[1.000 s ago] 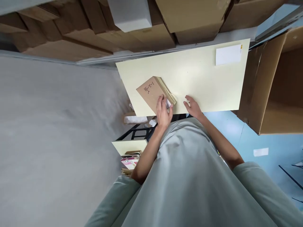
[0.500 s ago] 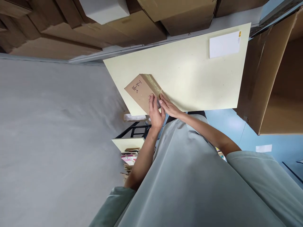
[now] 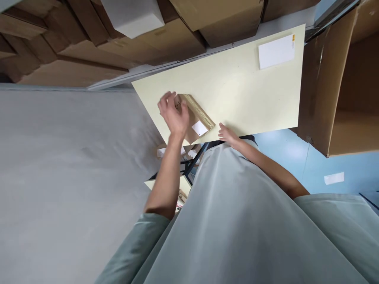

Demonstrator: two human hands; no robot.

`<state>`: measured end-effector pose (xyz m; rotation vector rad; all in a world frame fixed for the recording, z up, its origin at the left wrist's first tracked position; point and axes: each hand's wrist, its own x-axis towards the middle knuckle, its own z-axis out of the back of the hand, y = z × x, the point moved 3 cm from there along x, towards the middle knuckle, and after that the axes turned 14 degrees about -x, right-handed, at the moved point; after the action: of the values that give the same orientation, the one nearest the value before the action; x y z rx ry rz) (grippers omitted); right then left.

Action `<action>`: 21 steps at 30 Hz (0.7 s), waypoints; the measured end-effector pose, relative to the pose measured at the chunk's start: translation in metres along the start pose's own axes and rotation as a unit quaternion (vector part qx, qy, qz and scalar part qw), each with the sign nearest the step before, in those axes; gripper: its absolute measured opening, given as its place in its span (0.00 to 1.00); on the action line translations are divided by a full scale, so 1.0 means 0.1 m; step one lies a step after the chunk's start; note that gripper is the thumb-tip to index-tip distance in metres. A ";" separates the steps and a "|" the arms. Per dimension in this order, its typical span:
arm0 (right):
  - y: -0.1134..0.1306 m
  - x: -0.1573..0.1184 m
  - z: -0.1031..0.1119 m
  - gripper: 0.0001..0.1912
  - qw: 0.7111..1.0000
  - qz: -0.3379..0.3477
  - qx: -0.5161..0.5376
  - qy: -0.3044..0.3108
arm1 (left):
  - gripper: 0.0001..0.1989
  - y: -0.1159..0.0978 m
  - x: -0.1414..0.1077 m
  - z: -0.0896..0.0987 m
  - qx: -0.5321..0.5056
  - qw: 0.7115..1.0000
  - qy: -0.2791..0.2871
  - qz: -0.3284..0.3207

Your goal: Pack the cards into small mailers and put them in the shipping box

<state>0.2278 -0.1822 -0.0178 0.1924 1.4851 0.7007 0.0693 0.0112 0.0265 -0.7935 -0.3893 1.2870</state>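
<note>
A small cardboard box [image 3: 193, 118] lies at a slant on the cream tabletop [image 3: 251, 90], near its front left. Clear tape runs along its right side, and a white label [image 3: 199, 128] is on its top at the near end. My left hand [image 3: 175, 114] is over the far left part of the box with fingers apart, covering most of the handwriting there; whether it touches the cardboard I cannot tell. At the table's front edge, right of the box and apart from it, my right hand [image 3: 227, 134] is empty, its fingers loosely bent and slightly apart.
A flat white box [image 3: 276, 52] rests at the tabletop's far right corner. Cardboard cartons [image 3: 177, 41] and a white box [image 3: 134, 17] line the back. To the right stands a large open carton [image 3: 331, 86]. A grey wall [image 3: 74, 165] fills the left.
My left hand has moved from the box's near end toward its far left end. My right hand has left the box's side and drawn back rightward. The white label now shows.
</note>
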 end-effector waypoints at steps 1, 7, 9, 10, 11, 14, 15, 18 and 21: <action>0.01 -0.04 -0.04 0.46 0.997 -0.018 0.057 0.039 | 0.30 0.06 0.19 0.01 -0.007 1.000 0.005 0.002; 0.41 -0.02 -0.27 0.43 0.959 -0.052 0.264 0.088 | 0.21 0.23 0.67 0.01 0.014 0.985 0.135 0.108; 0.51 -0.11 -0.33 0.38 0.962 -0.053 0.264 0.039 | 0.21 0.14 0.61 0.18 0.012 0.986 0.133 0.095; 0.54 -0.19 -0.33 0.36 0.966 -0.044 0.253 -0.002 | 0.21 0.09 0.56 0.29 0.001 0.990 0.120 0.079; 0.58 -0.28 -0.32 0.36 0.970 -0.029 0.236 -0.054 | 0.22 0.05 0.51 0.40 -0.017 0.992 0.107 0.063; 0.66 -0.57 -0.16 0.36 0.958 0.041 0.156 -0.235 | 0.27 0.07 0.28 0.62 -0.100 0.989 0.102 0.037; 0.67 -0.64 -0.09 0.37 0.948 0.050 0.120 -0.289 | 0.29 0.11 0.19 0.61 -0.131 0.984 0.114 0.036; 0.64 -0.66 0.15 0.41 0.924 0.028 0.010 -0.381 | 0.32 0.28 -0.08 0.40 -0.189 0.970 0.146 0.052; 0.53 -0.48 0.37 0.42 0.910 0.026 -0.068 -0.409 | 0.33 0.36 -0.27 0.11 -0.235 0.957 0.156 0.074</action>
<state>0.2494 -0.1555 0.0550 0.3685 0.6256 0.6472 0.0298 -0.0082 0.0133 -1.4320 -0.3915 1.1930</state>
